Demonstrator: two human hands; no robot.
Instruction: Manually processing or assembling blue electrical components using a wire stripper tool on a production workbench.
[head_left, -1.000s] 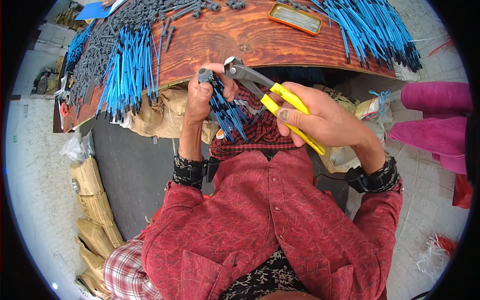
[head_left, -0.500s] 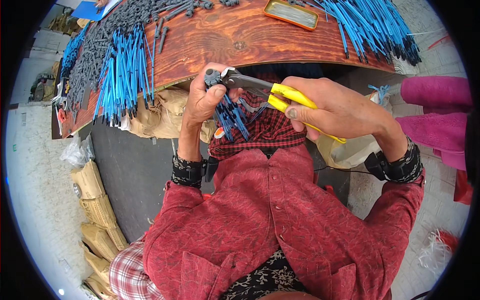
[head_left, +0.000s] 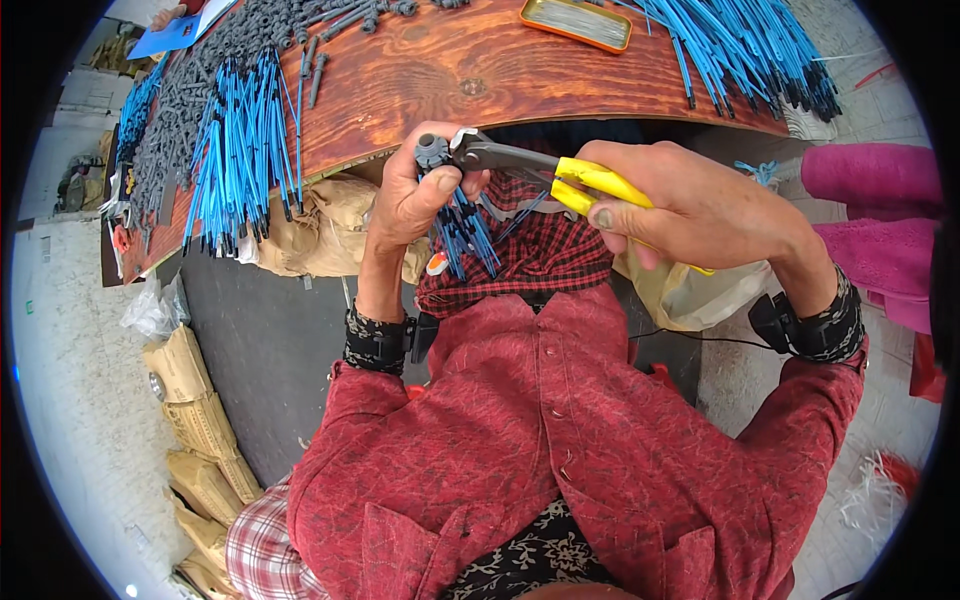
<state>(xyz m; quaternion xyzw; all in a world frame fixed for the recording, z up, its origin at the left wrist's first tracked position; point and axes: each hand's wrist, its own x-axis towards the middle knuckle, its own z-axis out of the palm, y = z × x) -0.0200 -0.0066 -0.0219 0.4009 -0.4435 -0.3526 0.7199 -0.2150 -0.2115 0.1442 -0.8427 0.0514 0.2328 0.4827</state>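
Note:
In front of my lap, my left hand [head_left: 410, 197] is closed around a grey plastic fitting [head_left: 432, 150] with a ribbed round end facing up. My right hand [head_left: 690, 205] grips yellow-handled pliers [head_left: 605, 182]. Their dark jaws are at the side of the fitting, beside my left fingers, and a small pale piece shows at the tip. What exactly the jaws bite is too small to make out. Below my left hand, a bunch of blue rods with black ends [head_left: 464, 240] rests over the red-and-black checked cloth [head_left: 540, 258] on my lap.
The wooden table [head_left: 430, 75] spans the far side. On it lie blue rods [head_left: 240, 150], a heap of grey fittings [head_left: 180, 130], an orange-rimmed tin of thin pale pins [head_left: 575, 25], and more rods [head_left: 730, 50] at right. Paper sacks [head_left: 185, 390] stand left; pink cloth [head_left: 875, 180] hangs right.
My right hand has shifted slightly right with the pliers, and its forearm has swung outward. My left hand still holds the fitting in nearly the same place.

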